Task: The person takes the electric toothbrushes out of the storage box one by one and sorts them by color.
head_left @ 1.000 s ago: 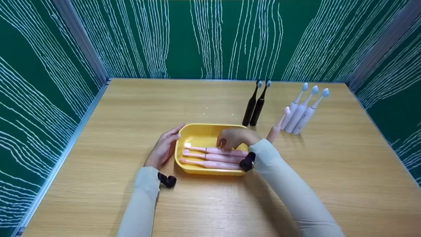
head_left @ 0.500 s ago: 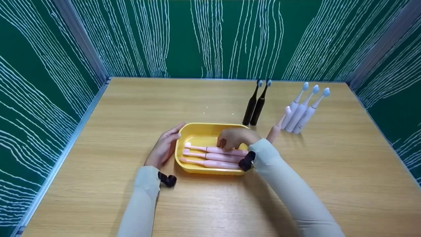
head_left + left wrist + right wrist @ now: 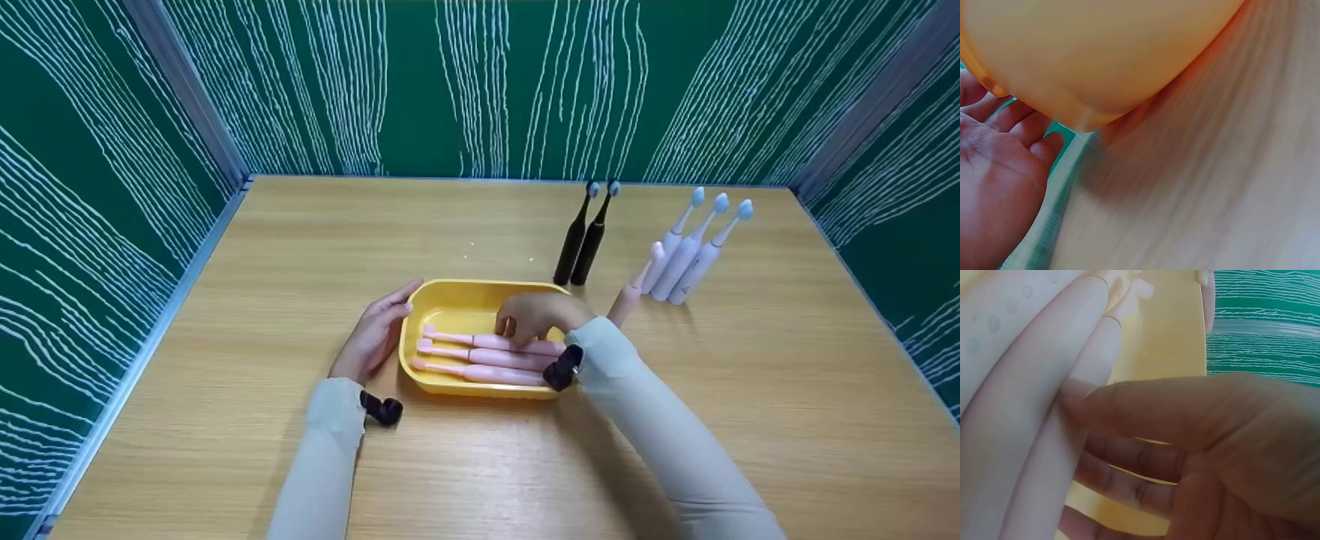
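A yellow plastic basin stands in the middle of the table, with three pink electric toothbrushes lying side by side in it, heads to the left. My right hand reaches in and pinches the handle of the farthest toothbrush; in the right wrist view the thumb presses on that handle while the other fingers curl on its far side. The middle toothbrush and the nearest toothbrush lie just in front. My left hand holds the basin's left end, thumb at the rim and fingers along the outer wall.
Two black electric toothbrushes stand upright behind the basin's right end. Farther right stand three white electric toothbrushes, with another pink toothbrush upright in front of them. Green walls with white lines border the wooden table.
The farthest toothbrush has rolled slightly under my right hand, its white bristles now turned less into view, and has shifted a touch rightward. The left hand and basin stay put.
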The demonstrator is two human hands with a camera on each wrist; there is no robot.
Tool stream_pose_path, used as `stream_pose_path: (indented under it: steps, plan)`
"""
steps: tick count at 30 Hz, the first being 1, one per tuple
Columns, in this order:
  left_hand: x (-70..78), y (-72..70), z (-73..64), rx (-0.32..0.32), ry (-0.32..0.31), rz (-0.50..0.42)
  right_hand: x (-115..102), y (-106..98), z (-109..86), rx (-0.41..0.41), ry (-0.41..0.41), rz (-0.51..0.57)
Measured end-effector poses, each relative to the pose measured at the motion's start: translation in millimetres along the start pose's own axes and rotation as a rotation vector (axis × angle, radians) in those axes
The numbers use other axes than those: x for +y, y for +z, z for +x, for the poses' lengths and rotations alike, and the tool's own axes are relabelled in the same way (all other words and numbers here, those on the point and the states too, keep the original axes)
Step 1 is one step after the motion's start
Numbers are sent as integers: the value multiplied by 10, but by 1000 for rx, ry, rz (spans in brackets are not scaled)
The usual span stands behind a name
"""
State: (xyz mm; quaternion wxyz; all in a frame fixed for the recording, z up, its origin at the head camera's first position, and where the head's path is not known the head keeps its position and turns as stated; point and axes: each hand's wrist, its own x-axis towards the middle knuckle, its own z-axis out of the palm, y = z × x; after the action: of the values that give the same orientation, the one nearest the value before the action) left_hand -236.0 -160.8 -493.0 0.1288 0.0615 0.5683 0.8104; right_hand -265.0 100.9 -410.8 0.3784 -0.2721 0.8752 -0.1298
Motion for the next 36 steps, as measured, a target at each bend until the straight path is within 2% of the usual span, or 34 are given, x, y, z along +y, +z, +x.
stream_pose_path:
  steps: [10, 19, 23, 36]
  plan:
    - [3, -3, -1, -8, 4, 2, -3, 0, -25, 8, 3, -37]
    - [14, -4, -4, -2, -4, 15, 9, 12, -35, 47, -27, -77]
    - [16, -7, -7, 1, -5, 26, 3, 14, -39, 40, -53, -94]
    - [13, -4, -10, 16, -7, 36, -37, 14, -77, 46, -58, -135]
